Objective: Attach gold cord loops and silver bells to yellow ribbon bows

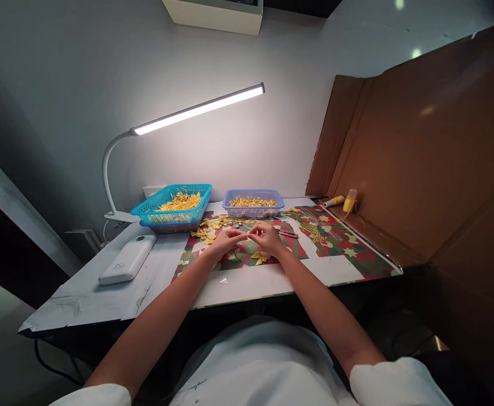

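Note:
Over the patterned mat, my left hand (227, 242) and my right hand (265, 237) meet fingertip to fingertip. Both are closed in a pinch, and whatever sits between the fingers is too small to make out. Just below my right hand lies a yellow ribbon-like piece (259, 257). More yellow folded pieces (204, 234) are scattered left of and behind my left hand. A slim pink-handled tool (288, 233) rests to the right of my right hand.
Behind stand a turquoise basket (171, 217) and a lilac basket (253, 213), both holding yellow pieces. A white power bank (127, 259) lies left under a lit lamp (200, 110). Yellow thread spools (350, 201) sit by the cardboard wall (420, 152). Gold chain-like strands (314, 233) lie right.

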A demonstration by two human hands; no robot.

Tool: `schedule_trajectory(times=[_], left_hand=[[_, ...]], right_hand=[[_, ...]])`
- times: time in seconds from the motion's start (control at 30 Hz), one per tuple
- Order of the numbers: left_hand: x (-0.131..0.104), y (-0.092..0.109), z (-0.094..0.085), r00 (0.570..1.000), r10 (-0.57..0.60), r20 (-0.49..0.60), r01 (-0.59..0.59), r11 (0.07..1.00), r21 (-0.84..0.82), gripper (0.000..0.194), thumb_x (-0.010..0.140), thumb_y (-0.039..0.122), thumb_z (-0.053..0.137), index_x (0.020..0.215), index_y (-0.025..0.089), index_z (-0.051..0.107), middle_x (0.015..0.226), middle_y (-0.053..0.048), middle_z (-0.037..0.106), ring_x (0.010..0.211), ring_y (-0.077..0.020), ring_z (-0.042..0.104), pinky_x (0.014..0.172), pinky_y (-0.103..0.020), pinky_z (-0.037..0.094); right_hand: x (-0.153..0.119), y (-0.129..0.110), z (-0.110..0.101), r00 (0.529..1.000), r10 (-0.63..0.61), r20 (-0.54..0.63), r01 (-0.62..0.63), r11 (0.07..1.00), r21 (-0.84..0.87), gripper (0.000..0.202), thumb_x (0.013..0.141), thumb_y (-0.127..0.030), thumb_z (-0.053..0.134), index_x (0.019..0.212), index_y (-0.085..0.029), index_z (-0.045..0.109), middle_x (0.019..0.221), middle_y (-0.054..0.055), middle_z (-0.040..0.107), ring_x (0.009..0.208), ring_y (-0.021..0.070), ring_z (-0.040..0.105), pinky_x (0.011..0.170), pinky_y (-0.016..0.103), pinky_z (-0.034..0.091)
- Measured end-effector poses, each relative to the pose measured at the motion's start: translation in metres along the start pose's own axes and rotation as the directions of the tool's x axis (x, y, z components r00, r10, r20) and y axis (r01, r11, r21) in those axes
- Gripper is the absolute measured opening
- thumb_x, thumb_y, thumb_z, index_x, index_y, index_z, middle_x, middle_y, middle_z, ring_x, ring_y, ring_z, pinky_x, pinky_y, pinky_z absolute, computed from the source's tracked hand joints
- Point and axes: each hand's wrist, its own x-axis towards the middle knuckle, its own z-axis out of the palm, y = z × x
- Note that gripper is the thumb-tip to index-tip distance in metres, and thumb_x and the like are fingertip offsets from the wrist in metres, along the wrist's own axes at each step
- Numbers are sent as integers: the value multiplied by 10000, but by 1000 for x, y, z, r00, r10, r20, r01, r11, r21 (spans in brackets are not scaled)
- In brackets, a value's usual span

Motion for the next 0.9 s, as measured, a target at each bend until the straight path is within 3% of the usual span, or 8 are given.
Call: schedule_trajectory(times=[0.27, 0.43, 0.53, 0.67, 0.83, 0.9], left_hand=[[2, -5, -3, 997, -75, -5, 74, 997, -33, 432, 649, 552, 748, 703, 150, 600, 523, 65, 440, 401, -37, 306, 387, -182, 191], [1, 5, 0, 991, -40, -127, 20, 988, -152, 448, 573, 508, 797, 786, 162, 608, 547, 82, 418, 442, -43, 346, 403, -161, 254], [2, 9, -1, 979, -14, -202, -14, 991, -136, 439, 578, 497, 784, 810, 166, 615, 562, 74, 437, 459, -52, 364, 402, -159, 268], [1, 8, -1, 978, 32, -208, -53, 994, -94, 426, 596, 497, 768, 817, 165, 620, 578, 61, 461, 485, -63, 402, 405, -159, 293], [2, 5, -1, 980, 67, -188, -73, 997, -24, 426, 633, 501, 749, 864, 167, 621, 585, 57, 507, 482, -71, 438, 412, -169, 318], [3, 3, -2, 981, 100, -167, -102, 995, -1, 427, 648, 500, 746, 880, 164, 623, 569, 56, 526, 472, -74, 459, 425, -178, 330]], right_hand=[[2, 2, -3, 998, 63, 29, -63, 998, -6, 203, 822, -324, 592, 672, -196, 542, 728, 16, 552, 713, 157, 500, 643, 280, 398], [1, 2, -6, 991, 126, 39, -126, 992, 11, 180, 794, -319, 596, 679, -189, 552, 746, 14, 553, 701, 147, 499, 638, 273, 398], [0, 1, -7, 976, 185, 116, -187, 982, 14, 158, 765, -319, 613, 697, -180, 582, 756, 18, 570, 679, 142, 504, 625, 272, 398], [-1, 1, -9, 944, 243, 225, -252, 968, 13, 158, 717, -327, 652, 703, -174, 616, 723, 12, 585, 646, 136, 502, 599, 264, 384], [3, 6, -6, 970, 243, 19, -244, 967, 69, 207, 765, -381, 587, 727, -181, 626, 777, 29, 607, 712, 159, 521, 650, 282, 397], [5, 9, 0, 969, 248, 18, -248, 962, 115, 214, 765, -386, 579, 745, -181, 641, 801, 34, 613, 748, 169, 532, 683, 292, 402]])
